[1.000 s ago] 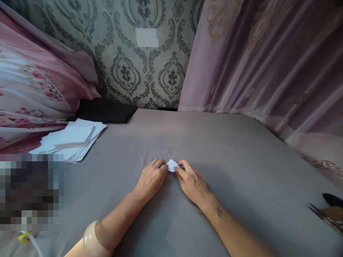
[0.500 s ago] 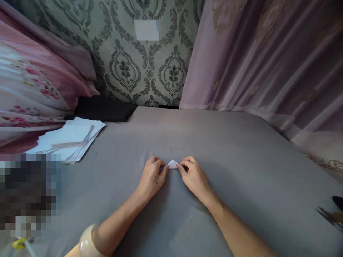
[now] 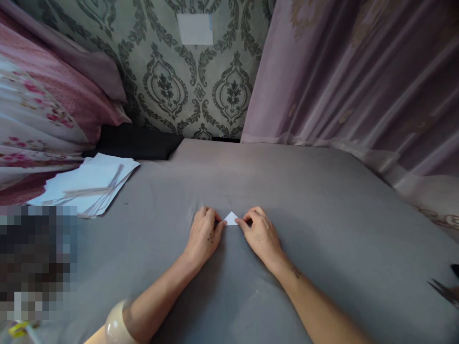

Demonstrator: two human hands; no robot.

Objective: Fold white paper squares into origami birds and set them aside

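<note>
A small white piece of folded paper (image 3: 231,219), triangular with its point facing away from me, lies on the grey cloth-covered surface (image 3: 229,291). My left hand (image 3: 206,231) pinches its left corner between thumb and fingers. At the opposite corner, my right hand (image 3: 260,231) grips the paper the same way. Both hands rest low over the cloth, and the fingertips partly cover the paper's corners. A pale bangle (image 3: 120,322) circles my left forearm.
White paper sheets (image 3: 89,179) lie stacked at the left, beside a folded black cloth (image 3: 139,142). Scissors (image 3: 442,290) lie at the right edge. A yellow-and-white item (image 3: 19,328) sits lower left, near a pixelated patch. Curtains (image 3: 322,81) and a patterned wall (image 3: 199,91) stand behind.
The view has shifted slightly. Both hands keep hold of the paper's corners, and its face now looks a little fuller and flatter.
</note>
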